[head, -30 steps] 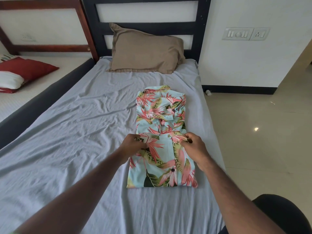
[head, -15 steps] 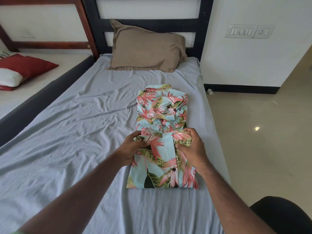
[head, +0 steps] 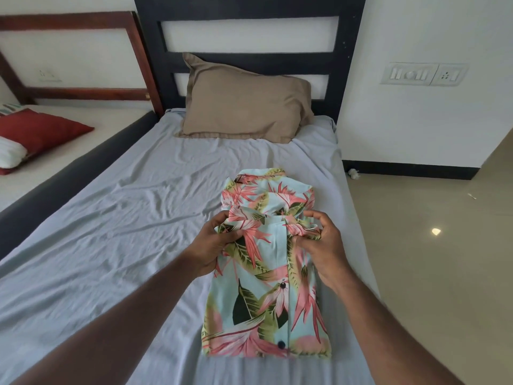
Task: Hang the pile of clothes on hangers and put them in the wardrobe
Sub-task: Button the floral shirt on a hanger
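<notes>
On the grey bed sheet [head: 116, 245], near the right edge, lies a folded floral shirt [head: 266, 307]. Left hand [head: 211, 245] and right hand [head: 322, 245] both pinch its upper fold. What lies under the shirt is hidden.

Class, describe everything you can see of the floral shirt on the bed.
The floral shirt is pale blue with pink flowers and green leaves, of thin woven-looking cloth, with dark buttons down its front placket. It lies folded on the grey bedsheet, toward the bed's right edge, collar end toward the pillow. The left hand and right hand each pinch a fold at mid-length, lifting it slightly.
</notes>
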Demonstrator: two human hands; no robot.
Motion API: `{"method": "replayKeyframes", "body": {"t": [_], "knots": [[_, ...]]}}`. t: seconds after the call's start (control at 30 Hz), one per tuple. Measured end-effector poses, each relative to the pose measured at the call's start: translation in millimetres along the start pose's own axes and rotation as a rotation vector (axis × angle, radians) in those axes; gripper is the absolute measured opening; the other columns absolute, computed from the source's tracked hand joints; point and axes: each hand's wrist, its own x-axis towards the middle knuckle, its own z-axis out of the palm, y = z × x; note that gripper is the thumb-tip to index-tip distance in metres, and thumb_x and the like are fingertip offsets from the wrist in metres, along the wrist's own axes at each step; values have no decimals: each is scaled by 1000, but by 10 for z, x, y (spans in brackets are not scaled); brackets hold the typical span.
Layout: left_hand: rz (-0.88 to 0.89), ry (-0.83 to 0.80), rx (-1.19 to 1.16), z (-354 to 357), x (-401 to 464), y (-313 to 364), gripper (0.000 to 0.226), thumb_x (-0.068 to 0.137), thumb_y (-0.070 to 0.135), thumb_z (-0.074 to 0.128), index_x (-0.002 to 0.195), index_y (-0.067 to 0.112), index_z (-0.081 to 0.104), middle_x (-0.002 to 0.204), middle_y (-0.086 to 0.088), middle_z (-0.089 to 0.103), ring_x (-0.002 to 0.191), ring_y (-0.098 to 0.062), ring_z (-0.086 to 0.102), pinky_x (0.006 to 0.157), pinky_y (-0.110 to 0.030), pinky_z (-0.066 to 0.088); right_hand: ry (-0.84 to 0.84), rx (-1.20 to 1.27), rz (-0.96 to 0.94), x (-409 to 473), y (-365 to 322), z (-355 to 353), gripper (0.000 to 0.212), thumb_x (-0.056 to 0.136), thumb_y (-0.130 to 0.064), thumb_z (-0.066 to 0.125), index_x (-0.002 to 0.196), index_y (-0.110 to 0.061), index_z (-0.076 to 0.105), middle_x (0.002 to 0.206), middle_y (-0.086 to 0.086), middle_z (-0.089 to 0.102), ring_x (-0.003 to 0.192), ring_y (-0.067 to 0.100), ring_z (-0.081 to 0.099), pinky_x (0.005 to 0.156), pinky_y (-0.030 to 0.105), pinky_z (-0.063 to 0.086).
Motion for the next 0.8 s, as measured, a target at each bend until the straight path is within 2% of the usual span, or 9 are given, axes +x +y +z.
{"method": "replayKeyframes", "body": {"t": [0.13,0.27,0.33,0.4,0.5,0.57,0.63,0.7,0.8], "knots": [[34,-16,35,37,541,351,40,86,-9,63,125,-1,58,107,-25,68,84,-31,73,75,-43,63,-57,-7,-54,742,-148,23,61,71,21,75,106,-27,67,105,-2,72,88,11,69,70,25,57],[126,47,158,141,1205,778,24,92,-12,57,112,2,59,88,-18,70,69,-23,72,61,-34,62,-37,-42,-128,1585,-433,119,55,73,14,77,114,-20,65,97,5,69,77,10,66,69,26,58],[161,176,261,160,1545,922,24,91,-11,60,109,4,57,85,-17,67,57,-19,68,49,-28,56,13,-139,-158,1960,-468,201,51,76,3,81,118,-19,62,94,1,67,80,12,65,71,23,54],[136,381,383,93,1857,943,35,88,-7,68,115,8,51,90,-19,65,52,-19,63,44,-28,52,32,-303,-125,2248,-372,253,58,77,-9,83,127,-22,55,100,0,66,90,15,66,75,23,52],[53,570,539,-10,2018,703,54,82,3,78,122,12,44,111,-21,67,85,-28,65,63,-31,49,-49,-556,-12,2266,-78,246,70,78,-7,82,139,-18,48,119,10,61,109,28,64,86,32,54],[70,603,713,-19,1959,486,63,75,11,87,123,14,47,116,-10,63,98,-26,64,64,-29,51,-68,-654,-74,2092,154,198,60,79,-4,80,132,-16,54,123,11,63,106,27,65,87,34,56],[138,577,839,-9,1879,325,61,74,12,87,123,15,51,119,-6,61,103,-23,63,71,-31,55,-38,-661,-177,1916,322,143,44,82,-4,78,121,-16,62,120,7,65,106,23,65,90,35,55],[211,555,997,-9,1784,218,52,75,14,86,118,15,56,116,-3,64,103,-19,62,80,-27,48,0,-693,-250,1780,383,142,30,83,0,74,108,-16,67,113,5,66,104,23,64,87,33,54],[311,496,1086,67,1541,116,39,77,18,85,107,17,61,104,3,65,97,-13,60,81,-22,42,13,-758,-340,1561,307,251,16,84,1,70,91,-14,68,97,3,66,95,23,61,80,30,48]]}}
